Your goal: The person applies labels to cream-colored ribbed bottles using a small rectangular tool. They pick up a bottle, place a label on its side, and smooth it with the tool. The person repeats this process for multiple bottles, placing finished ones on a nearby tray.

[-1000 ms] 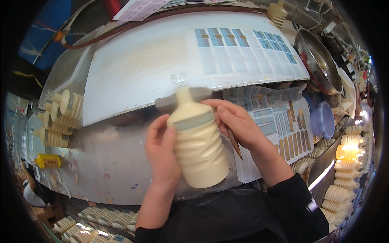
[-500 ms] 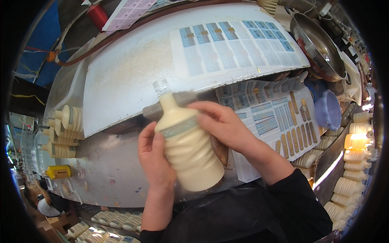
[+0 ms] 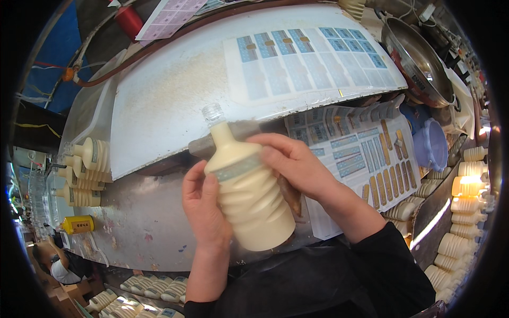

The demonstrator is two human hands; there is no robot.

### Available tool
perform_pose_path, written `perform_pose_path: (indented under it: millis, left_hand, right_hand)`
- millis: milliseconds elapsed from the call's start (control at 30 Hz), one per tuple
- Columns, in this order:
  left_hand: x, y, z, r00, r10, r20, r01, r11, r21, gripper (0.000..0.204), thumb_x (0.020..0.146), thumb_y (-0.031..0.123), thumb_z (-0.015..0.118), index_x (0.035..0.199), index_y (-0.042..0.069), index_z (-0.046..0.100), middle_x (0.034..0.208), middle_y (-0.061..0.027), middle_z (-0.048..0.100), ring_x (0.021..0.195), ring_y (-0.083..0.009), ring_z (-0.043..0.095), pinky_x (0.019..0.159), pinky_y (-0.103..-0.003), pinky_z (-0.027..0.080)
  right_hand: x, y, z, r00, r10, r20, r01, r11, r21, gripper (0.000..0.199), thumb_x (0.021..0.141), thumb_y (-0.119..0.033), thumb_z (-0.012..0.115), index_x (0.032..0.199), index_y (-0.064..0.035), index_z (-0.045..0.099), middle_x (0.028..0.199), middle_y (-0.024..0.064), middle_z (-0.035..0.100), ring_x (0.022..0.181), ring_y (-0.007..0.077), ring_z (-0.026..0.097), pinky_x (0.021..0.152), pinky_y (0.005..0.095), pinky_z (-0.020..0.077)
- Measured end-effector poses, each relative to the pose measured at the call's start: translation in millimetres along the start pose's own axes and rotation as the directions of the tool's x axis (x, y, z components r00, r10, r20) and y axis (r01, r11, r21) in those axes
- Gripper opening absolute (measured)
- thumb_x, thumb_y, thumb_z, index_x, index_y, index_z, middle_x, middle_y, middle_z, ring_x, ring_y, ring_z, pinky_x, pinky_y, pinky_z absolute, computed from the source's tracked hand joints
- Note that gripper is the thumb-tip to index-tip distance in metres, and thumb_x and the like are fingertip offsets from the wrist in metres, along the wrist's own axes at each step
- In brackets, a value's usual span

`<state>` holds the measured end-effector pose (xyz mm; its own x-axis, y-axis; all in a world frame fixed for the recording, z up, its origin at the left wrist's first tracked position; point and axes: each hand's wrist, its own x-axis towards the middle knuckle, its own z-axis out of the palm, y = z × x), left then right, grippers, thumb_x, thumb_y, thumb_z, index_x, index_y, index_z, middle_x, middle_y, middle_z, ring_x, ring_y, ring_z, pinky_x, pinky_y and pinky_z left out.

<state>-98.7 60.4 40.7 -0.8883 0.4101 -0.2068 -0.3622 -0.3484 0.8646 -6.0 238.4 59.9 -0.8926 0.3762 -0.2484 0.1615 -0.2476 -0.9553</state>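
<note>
I hold a cream-coloured ribbed plastic bottle (image 3: 249,193) with a clear screw neck, tilted up and to the left in front of me. My left hand (image 3: 204,209) grips its left side. The fingers of my right hand (image 3: 294,164) press on a narrow pale blue label band around the bottle's shoulder. A sheet of blue and gold stickers (image 3: 360,159) lies on the table just right of my right hand.
A white board (image 3: 175,100) carries another sheet of blue labels (image 3: 302,58). Cream bottles lie stacked at the left (image 3: 85,172), along the right edge (image 3: 466,191) and below (image 3: 154,289). A metal bowl (image 3: 419,61), a small blue bucket (image 3: 432,146) and a yellow item (image 3: 79,225) stand around.
The bottle and both hands have drifted slightly left and lower in view. My right fingers have slid along the label band on the bottle's shoulder.
</note>
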Motion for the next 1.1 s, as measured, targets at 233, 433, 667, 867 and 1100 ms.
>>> perform_pose_path:
  millis: [233,433,667,867,1100]
  left_hand:
    - [-1.0,2.3,4.6,1.000,0.008,0.004,-0.008,1.000,0.019,0.032,0.101,0.003,0.063,0.132,0.001,0.057,0.126,-0.0101,0.062,0.111,-0.0167,0.062,0.099,-0.032,0.052]
    - [0.0,1.5,3.2,1.000,0.008,0.018,-0.009,1.000,0.018,0.033,0.101,0.003,0.063,0.132,0.001,0.056,0.125,-0.0100,0.062,0.111,-0.0163,0.062,0.099,-0.032,0.052]
    - [2.0,3.9,2.1,0.999,-0.048,0.012,0.048,0.999,0.001,0.034,0.099,0.003,0.064,0.132,0.001,0.057,0.122,-0.0097,0.063,0.108,-0.0160,0.063,0.096,-0.031,0.052]
    - [3.1,1.4,1.9,0.998,-0.064,0.022,0.065,0.997,-0.048,0.034,0.099,0.004,0.065,0.132,0.002,0.057,0.121,-0.0092,0.064,0.107,-0.0154,0.062,0.095,-0.031,0.053]
    - [4.3,8.5,3.1,0.992,-0.098,0.078,0.101,0.994,-0.032,0.028,0.106,0.016,0.056,0.131,0.003,0.056,0.123,-0.0072,0.062,0.109,-0.0145,0.060,0.097,-0.032,0.050]
  right_hand:
    - [-0.2,0.4,-3.5,1.000,-0.007,0.021,0.006,0.998,0.063,0.036,0.107,-0.020,0.054,0.136,-0.0022,0.063,0.094,-0.0033,0.063,0.078,0.0024,0.052,0.071,0.0182,0.0458]
    - [3.5,6.0,4.4,0.990,-0.136,-0.039,0.135,0.990,-0.033,0.033,0.104,-0.016,0.058,0.132,-0.0005,0.064,0.106,0.0033,0.070,0.094,0.0074,0.063,0.085,0.0241,0.0522]
    - [5.4,8.8,4.3,0.999,-0.033,-0.025,0.033,0.999,-0.020,0.031,0.101,-0.016,0.064,0.128,0.0003,0.063,0.111,0.0065,0.071,0.100,0.0102,0.066,0.090,0.0267,0.0530]
    - [6.6,12.9,6.3,0.997,-0.063,-0.052,0.063,0.998,-0.008,0.029,0.101,-0.016,0.064,0.125,-0.0002,0.064,0.110,0.0059,0.071,0.101,0.0101,0.065,0.089,0.0268,0.0528]
    - [2.4,-8.2,-25.5,0.991,-0.064,-0.115,0.056,0.996,-0.073,0.031,0.102,-0.018,0.052,0.121,-0.0031,0.072,0.107,0.0028,0.069,0.092,0.0092,0.061,0.085,0.0214,0.0479]
